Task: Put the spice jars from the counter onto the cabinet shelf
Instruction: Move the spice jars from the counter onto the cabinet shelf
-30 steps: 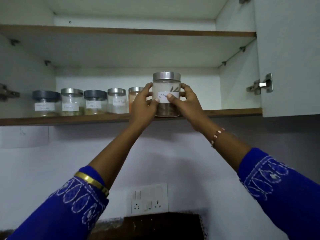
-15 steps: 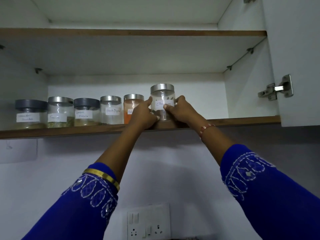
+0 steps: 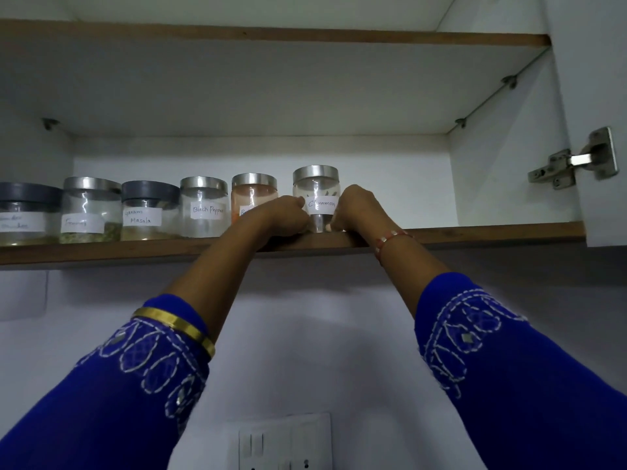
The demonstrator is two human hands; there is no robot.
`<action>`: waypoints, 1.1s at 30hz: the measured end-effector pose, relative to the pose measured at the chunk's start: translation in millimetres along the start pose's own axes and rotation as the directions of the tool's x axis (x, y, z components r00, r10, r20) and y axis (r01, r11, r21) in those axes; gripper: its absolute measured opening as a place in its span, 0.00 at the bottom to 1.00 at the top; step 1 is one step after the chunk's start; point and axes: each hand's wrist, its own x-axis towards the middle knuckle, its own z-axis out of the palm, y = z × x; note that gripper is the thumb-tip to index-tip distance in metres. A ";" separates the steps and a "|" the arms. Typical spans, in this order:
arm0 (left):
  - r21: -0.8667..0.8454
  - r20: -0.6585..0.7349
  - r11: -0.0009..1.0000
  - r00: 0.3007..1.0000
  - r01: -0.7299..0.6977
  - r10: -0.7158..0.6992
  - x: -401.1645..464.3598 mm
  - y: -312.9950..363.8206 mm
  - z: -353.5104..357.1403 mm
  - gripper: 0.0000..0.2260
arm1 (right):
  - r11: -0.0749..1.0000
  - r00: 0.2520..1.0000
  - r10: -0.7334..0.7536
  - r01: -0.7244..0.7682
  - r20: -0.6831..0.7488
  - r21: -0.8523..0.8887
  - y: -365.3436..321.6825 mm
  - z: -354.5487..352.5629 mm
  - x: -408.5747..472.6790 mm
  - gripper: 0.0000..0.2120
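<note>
the cinnamon jar (image 3: 316,197) stood upright on the cabinet shelf (image 3: 475,234), rightmost of the row, just beside the orange spice jar (image 3: 252,198). the left hand (image 3: 281,217) and right hand (image 3: 356,208) both had curled fingers gripping its sides.

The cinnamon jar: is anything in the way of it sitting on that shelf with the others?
Nothing visible is. The cinnamon jar already stands on the shelf, right of the orange-filled jar, with bare shelf further right. The left hand and right hand hold its sides.
</note>
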 end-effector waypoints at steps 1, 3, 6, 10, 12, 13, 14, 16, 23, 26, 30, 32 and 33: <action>0.020 0.010 1.000 1.000 0.010 -0.010 0.5 0.3 -1.0 0.24 | 1.000 1.000 -0.001 0.002 0.028 -0.018 -1.2 -1.1 0.2 0.08; 0.064 0.032 0.998 0.999 0.026 -0.028 1.4 1.0 -1.8 0.21 | 0.998 0.997 0.001 0.004 0.078 -0.065 -3.2 -3.8 -0.8 0.11; 0.084 0.038 0.996 0.999 0.009 -0.012 0.8 2.1 3.6 0.18 | 0.992 0.992 -0.006 0.022 0.126 -0.125 -5.3 -4.7 -3.2 0.15; 0.070 -0.105 0.997 0.994 0.026 -0.019 1.4 -0.9 13.0 0.17 | 0.994 0.998 -0.050 0.053 0.045 -0.090 -2.1 -3.0 -9.2 0.07; 0.079 -0.175 0.996 0.984 0.040 -0.026 -0.2 -4.0 16.3 0.17 | 0.996 0.998 -0.067 0.066 -0.015 -0.060 0.0 -2.7 -15.4 0.07; 0.094 -0.207 0.994 0.978 0.047 -0.027 -3.1 -5.3 17.8 0.17 | 0.995 0.996 -0.082 0.079 -0.044 -0.056 1.0 -2.4 -19.3 0.07; 0.112 -0.244 0.993 0.969 0.050 -0.021 -7.0 -6.1 19.9 0.17 | 0.994 0.993 -0.098 0.094 -0.072 -0.058 2.2 -2.2 -24.2 0.09; 0.176 -0.335 0.984 0.942 0.026 0.034 -18.7 -6.8 25.8 0.16 | 0.989 0.984 -0.134 0.125 -0.114 -0.083 4.7 -0.7 -35.8 0.12; 0.202 -0.482 0.953 0.824 -0.226 0.298 -73.2 -26.5 47.9 0.15 | 0.940 0.930 -0.326 0.299 -0.170 -0.167 22.8 9.1 -103.9 0.16; -0.013 -0.462 0.950 0.844 -0.313 0.272 -115.5 -38.1 67.0 0.18 | 0.951 0.940 -0.310 0.309 -0.141 -0.030 35.0 24.0 -156.6 0.21; -0.084 -0.377 0.965 0.904 -0.249 0.200 -179.7 -63.4 104.4 0.18 | 0.975 0.982 -0.175 0.184 -0.075 0.129 57.1 54.7 -239.7 0.20; -0.118 -0.319 0.970 0.934 -0.211 0.164 -210.1 -81.2 124.4 0.18 | 0.977 0.992 -0.126 0.127 -0.022 0.169 69.5 71.7 -283.9 0.20; -0.160 -0.282 0.970 0.950 -0.184 0.134 -224.6 -90.8 134.8 0.19 | 0.978 0.995 -0.102 0.097 0.017 0.182 75.7 80.5 -305.4 0.20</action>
